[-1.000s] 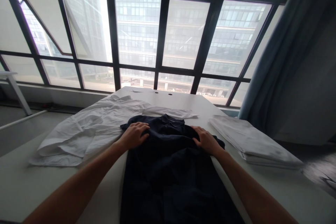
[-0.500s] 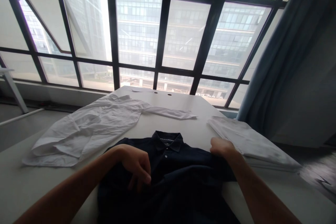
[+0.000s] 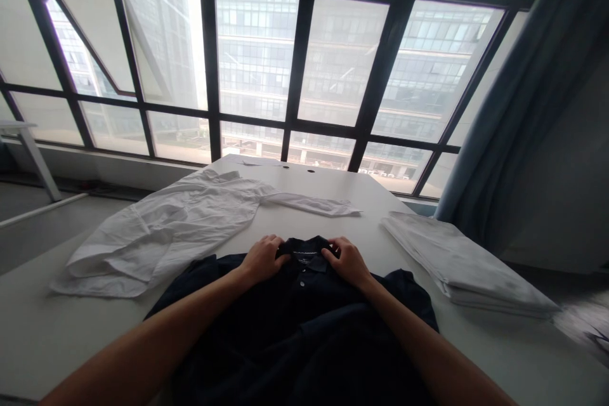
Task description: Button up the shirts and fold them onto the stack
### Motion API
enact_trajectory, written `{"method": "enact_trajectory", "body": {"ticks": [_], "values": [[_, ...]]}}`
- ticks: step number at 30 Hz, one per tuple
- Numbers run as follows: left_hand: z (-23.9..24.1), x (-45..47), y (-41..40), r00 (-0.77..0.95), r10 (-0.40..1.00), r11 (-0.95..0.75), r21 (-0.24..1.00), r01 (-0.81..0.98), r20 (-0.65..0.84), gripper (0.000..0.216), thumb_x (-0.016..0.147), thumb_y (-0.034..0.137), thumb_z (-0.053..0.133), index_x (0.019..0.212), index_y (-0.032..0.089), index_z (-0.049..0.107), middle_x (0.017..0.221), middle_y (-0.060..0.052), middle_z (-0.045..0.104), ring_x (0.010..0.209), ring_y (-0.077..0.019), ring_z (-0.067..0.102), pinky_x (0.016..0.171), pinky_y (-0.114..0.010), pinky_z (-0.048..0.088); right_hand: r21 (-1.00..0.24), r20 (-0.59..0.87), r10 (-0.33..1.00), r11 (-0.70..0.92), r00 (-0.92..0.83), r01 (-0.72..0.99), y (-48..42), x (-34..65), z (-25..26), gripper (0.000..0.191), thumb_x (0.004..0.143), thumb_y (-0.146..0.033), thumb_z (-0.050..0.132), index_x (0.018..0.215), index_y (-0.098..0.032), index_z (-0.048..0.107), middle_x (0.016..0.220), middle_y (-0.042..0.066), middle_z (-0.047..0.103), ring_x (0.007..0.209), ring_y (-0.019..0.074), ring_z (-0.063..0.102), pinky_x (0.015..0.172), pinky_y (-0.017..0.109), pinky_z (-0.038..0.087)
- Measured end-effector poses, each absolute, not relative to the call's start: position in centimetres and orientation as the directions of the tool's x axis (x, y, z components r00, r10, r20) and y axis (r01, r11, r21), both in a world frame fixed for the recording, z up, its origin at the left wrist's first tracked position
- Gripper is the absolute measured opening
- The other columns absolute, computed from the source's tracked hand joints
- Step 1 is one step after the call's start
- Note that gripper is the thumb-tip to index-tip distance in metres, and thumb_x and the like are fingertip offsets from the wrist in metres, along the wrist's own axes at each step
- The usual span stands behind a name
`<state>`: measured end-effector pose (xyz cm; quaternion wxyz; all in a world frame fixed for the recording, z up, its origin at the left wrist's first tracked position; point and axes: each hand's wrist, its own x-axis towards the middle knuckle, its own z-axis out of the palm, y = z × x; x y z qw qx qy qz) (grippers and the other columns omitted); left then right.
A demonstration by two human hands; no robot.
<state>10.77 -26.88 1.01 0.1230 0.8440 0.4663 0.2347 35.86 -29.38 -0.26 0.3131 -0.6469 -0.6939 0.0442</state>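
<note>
A wall of tall steel-framed windows [image 3: 304, 57] fills the far side, with a blue-grey curtain [image 3: 495, 108] hanging at the right. Below it runs a long white counter [image 3: 323, 193]. A crumpled white shirt [image 3: 162, 235] sprawls across its left side, one sleeve reaching out toward the middle, and a flat stack of folded white cloth [image 3: 466, 266] lies at the right. A navy polo shirt [image 3: 304, 330] lies face up at the near edge of the counter, its hem out of view. The main change is at the top of the shirt: both hands have come together there. The left hand [image 3: 261, 260] and right hand [image 3: 347, 260] now pinch either side of the collar [image 3: 309, 247], fingers curled over its edge, with the buttoned placket between them.
</note>
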Motion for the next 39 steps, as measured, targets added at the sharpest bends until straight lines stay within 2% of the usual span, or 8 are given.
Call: {"method": "enact_trajectory", "body": {"ticks": [4,7,10,12,16,22,30,39], "values": [[1.1,10.3,-26.5,0.443,0.853,-0.5,0.673,0.545,0.275,0.034,0.079,0.036,0.064,0.107,0.015,0.064,0.096,-0.008,0.069,0.084,-0.0219,0.064,0.079,-0.031,0.049,-0.519,0.542,0.838,0.388,-0.058,0.761,-29.8,36.1,0.1,0.025,0.081,-0.027,0.057,0.102,-0.018,0.066,0.097,0.007,0.063,0.088,0.0199,0.062,0.083,0.033,0.049],[1.1,9.9,-25.9,0.431,0.884,-0.385,0.807,0.447,0.182,0.047,0.083,0.057,0.054,0.102,0.015,0.063,0.089,-0.006,0.069,0.076,-0.0199,0.063,0.071,-0.03,0.048,-0.595,0.539,0.838,0.449,-0.084,0.667,-30.4,36.1,0.6,0.02,0.082,-0.027,0.055,0.1,-0.02,0.063,0.095,0.005,0.066,0.087,0.0199,0.063,0.081,0.034,0.05],[1.2,9.7,-25.5,0.416,0.906,-0.28,0.856,0.435,0.084,0.059,0.086,0.068,0.039,0.084,0.014,0.064,0.073,-0.004,0.065,0.065,-0.0173,0.059,0.064,-0.028,0.045,-0.701,0.493,0.866,0.452,-0.084,0.551,-31.0,36.2,1.2,0.018,0.084,-0.031,0.055,0.098,-0.02,0.059,0.089,0.004,0.067,0.083,0.0199,0.064,0.077,0.034,0.051],[1.3,9.7,-25.5,0.426,0.903,-0.239,0.887,0.394,0.054,0.058,0.084,0.069,0.044,0.081,0.014,0.066,0.068,-0.002,0.063,0.061,-0.0159,0.057,0.061,-0.027,0.043,-0.741,0.479,0.872,0.463,-0.1,0.486,-31.5,36.1,1.8,0.017,0.085,-0.032,0.056,0.097,-0.02,0.059,0.088,0.003,0.066,0.083,0.0197,0.064,0.077,0.033,0.051],[1.5,9.7,-26.0,0.455,0.889,-0.169,0.958,0.233,0.046,0.056,0.073,0.059,0.066,0.102,0.012,0.07,0.078,-0.004,0.069,0.069,-0.0164,0.062,0.065,-0.025,0.046,-0.687,0.518,0.834,0.538,-0.189,0.489,-32.6,35.6,3.3,0.016,0.085,-0.031,0.059,0.094,-0.019,0.062,0.101,0.007,0.065,0.092,0.0205,0.062,0.085,0.034,0.049],[1.5,9.2,-26.0,0.52,0.854,-0.209,0.928,0.308,0.02,0.054,0.068,0.047,0.074,0.109,0.012,0.071,0.072,-0.002,0.067,0.06,-0.014,0.058,0.056,-0.024,0.042,-0.692,0.475,0.86,0.494,-0.184,0.526,-34.0,34.4,4.6,0.028,0.088,-0.044,0.059,0.083,-0.018,0.066,0.099,0.008,0.064,0.087,0.0201,0.061,0.08,0.032,0.048],[1.5,9.2,-25.8,0.494,0.805,-0.493,0.834,0.248,0.329,0.025,0.064,0.026,0.075,0.085,0.016,0.071,0.092,-0.004,0.059,0.072,-0.0128,0.055,0.065,-0.025,0.047,-0.826,0.359,0.881,0.453,-0.307,0.336,-35.0,34.3,5.7,0.037,0.089,-0.051,0.057,0.083,-0.016,0.069,0.098,0.007,0.062,0.078,0.0171,0.059,0.066,0.027,0.048],[2.6,9.5,-26.8,0.321,0.795,-0.596,0.761,0.258,0.514,0.015,0.07,0.023,0.071,0.072,0.017,0.057,0.082,0.0,0.055,0.071,-0.0125,0.054,0.065,-0.024,0.047,-0.754,0.474,0.874,0.464,-0.104,0.465,-33.8,34.4,4.5,0.025,0.083,-0.042,0.066,0.092,-0.02,0.072,0.1,0.006,0.066,0.09,0.0207,0.063,0.08,0.032,0.05]]}}
